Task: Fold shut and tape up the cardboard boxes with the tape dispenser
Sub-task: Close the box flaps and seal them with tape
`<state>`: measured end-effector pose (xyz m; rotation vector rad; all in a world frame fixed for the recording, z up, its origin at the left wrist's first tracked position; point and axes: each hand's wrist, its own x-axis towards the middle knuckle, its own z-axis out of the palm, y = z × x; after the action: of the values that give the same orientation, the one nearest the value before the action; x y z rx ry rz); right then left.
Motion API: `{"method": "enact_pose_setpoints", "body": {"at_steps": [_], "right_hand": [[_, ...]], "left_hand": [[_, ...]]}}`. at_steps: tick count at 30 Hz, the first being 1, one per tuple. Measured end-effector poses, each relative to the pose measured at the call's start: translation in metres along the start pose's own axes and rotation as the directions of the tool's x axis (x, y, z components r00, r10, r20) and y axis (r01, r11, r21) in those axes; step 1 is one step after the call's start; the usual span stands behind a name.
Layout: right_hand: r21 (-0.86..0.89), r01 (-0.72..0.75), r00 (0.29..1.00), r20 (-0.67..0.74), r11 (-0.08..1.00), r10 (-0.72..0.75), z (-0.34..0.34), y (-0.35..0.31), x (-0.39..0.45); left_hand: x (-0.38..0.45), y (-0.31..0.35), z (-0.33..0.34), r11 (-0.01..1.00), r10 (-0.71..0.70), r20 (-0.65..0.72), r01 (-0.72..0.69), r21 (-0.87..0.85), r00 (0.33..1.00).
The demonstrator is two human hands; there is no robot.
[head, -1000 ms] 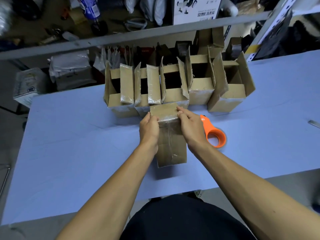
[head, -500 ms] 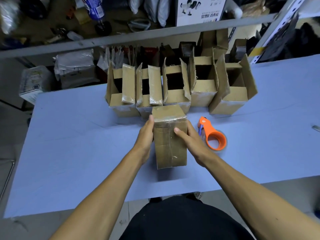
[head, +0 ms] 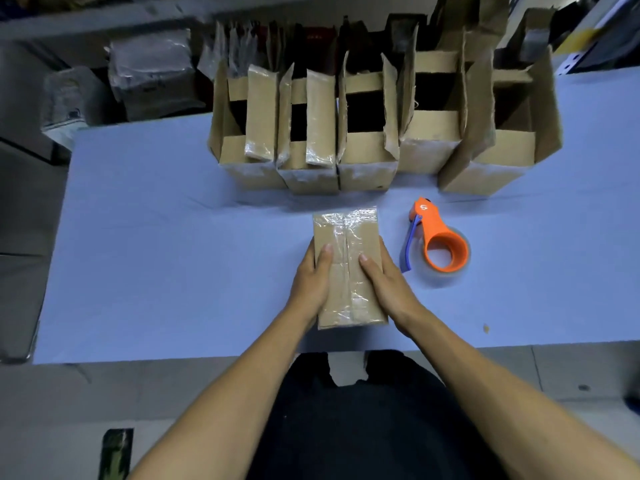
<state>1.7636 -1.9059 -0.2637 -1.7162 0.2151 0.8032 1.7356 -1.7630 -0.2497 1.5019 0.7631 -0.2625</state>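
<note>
A shut cardboard box (head: 346,226) with shiny clear tape along its top seam lies in the middle of the blue table (head: 173,254). My left hand (head: 310,282) grips its left side with the thumb on top. My right hand (head: 388,285) grips its right side the same way; the fingers of both are hidden behind the box. The orange tape dispenser (head: 445,247) with a blue blade lies on the table just right of my right hand, untouched. Behind, several cardboard boxes (head: 367,174) stand in a row with their flaps up.
Plastic-wrapped parcels (head: 152,74) sit on a lower shelf beyond the table's far left edge. A small scrap (head: 486,328) lies near the front edge at the right. The table's front edge runs just below the held box.
The box has come away from the row of open boxes toward me. My hands slid from its far end down along its sides. The view now looks more steeply down.
</note>
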Motion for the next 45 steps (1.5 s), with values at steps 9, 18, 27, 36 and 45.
{"method": "enact_pose_setpoints", "body": {"at_steps": [9,18,27,36,45], "right_hand": [[-0.134,0.015,0.988,0.151,0.991,0.006,0.043,-0.024,0.004],[-0.205,0.063,0.969,0.248,0.977,-0.01,0.188,-0.063,0.042],[-0.136,0.049,0.98,0.195,0.99,-0.021,0.334,-0.141,0.111],[-0.101,0.124,0.981,0.165,0.987,-0.106,0.419,-0.222,0.213],[-0.133,0.17,0.979,0.135,0.976,-0.152,0.446,-0.251,0.28]], "left_hand": [[-0.013,-0.011,-0.046,0.976,-0.026,-0.119,0.0,-0.216,0.993],[0.009,-0.008,-0.188,0.944,-0.052,-0.247,-0.033,-0.328,0.968],[0.094,0.044,-0.352,0.956,-0.042,-0.184,-0.014,-0.294,0.982],[0.219,0.107,-0.454,0.993,0.032,-0.152,-0.049,-0.108,0.988],[0.286,0.121,-0.487,0.987,0.143,-0.22,-0.122,0.106,0.965]]}}
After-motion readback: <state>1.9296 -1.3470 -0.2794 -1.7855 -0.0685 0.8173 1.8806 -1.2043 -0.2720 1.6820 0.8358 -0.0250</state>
